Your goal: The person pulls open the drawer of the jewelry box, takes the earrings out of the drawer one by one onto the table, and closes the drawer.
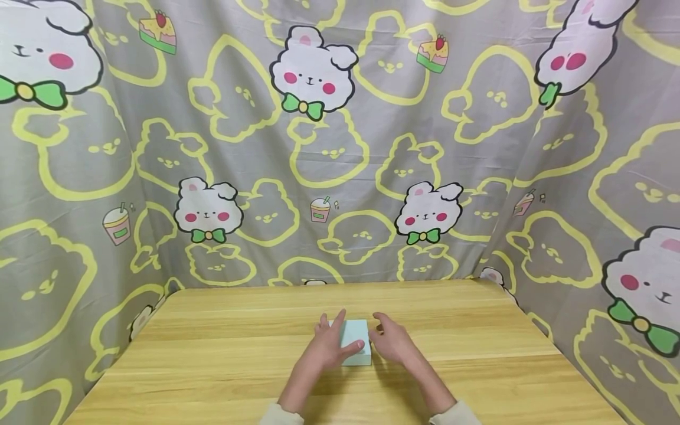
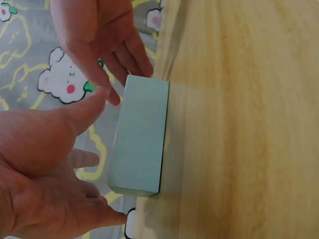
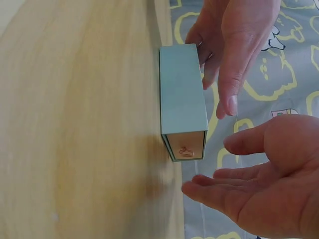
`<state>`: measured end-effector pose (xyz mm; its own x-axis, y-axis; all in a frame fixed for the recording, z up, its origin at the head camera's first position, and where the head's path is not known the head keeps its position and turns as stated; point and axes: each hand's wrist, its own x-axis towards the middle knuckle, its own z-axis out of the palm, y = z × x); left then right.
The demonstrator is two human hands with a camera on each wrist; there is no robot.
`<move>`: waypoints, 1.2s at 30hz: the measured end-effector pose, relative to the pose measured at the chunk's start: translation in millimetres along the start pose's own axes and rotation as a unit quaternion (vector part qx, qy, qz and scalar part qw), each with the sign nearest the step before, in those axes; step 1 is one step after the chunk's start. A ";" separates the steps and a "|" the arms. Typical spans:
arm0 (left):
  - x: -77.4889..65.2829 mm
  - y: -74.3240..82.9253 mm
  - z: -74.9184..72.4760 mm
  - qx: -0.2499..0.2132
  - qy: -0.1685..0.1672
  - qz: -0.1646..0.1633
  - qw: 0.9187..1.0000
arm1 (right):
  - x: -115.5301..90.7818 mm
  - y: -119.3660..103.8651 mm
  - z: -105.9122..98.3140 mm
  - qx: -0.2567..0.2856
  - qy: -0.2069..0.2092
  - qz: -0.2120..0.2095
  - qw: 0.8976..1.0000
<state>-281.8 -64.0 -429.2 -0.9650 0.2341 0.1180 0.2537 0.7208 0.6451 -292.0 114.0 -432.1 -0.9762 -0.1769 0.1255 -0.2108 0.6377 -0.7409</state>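
A pale blue-green box [image 1: 356, 332] lies flat on the wooden table in front of me. In the right wrist view its right end shows a tan drawer face [image 3: 189, 142] with a small ribbon loop [image 3: 186, 151]. My left hand [image 1: 328, 347] is at the box's left side, fingers spread and thumb reaching over the top; whether it touches the box I cannot tell. Off the right end, my right hand [image 1: 392, 341] hovers with fingers loosely bent, apart from the drawer face. Neither palm holds anything in the wrist views.
The wooden table [image 1: 223, 354] spreads out on all sides of the box. A grey curtain [image 1: 366, 260] with yellow outlines and white cartoon animals hangs behind the table and along both sides.
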 end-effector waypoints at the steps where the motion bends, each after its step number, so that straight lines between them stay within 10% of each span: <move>1: -0.2 0.3 0.5 0.001 -0.002 0.000 1.000 | 0.3 0.8 0.2 -0.003 -0.001 -0.005 1.000; 36: 4.8 1.4 5.7 0.043 -0.027 -0.010 0.999 | 4.4 12.8 5.2 -0.007 -0.023 -0.022 0.999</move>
<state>-285.7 -58.1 -432.1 -0.9656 0.2518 0.0641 0.2414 0.7780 0.5800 -298.7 117.5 -444.5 -0.9627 -0.2387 0.1271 -0.2542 0.6386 -0.7264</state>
